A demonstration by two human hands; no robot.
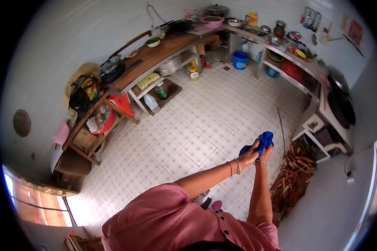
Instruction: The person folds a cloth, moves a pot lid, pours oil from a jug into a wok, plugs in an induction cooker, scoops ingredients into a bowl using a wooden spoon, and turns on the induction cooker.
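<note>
Both arms reach forward over the tiled floor, close together. A bunched blue cloth [264,142] sits between the hands, crumpled, with a loose part hanging to the left. My left hand [249,158] is closed on the cloth from the left side; bracelets circle that wrist. My right hand [267,153] grips it from the right, its fingers partly covered by the cloth. A thin bracelet shows on the right wrist too.
Firewood [296,169] is piled at right, with a thin stick [281,125] beside it. A wooden counter [163,48] and a corner counter [289,52] line the walls. A blue bucket [240,60] and a yellow-capped jar [194,72] stand on the floor.
</note>
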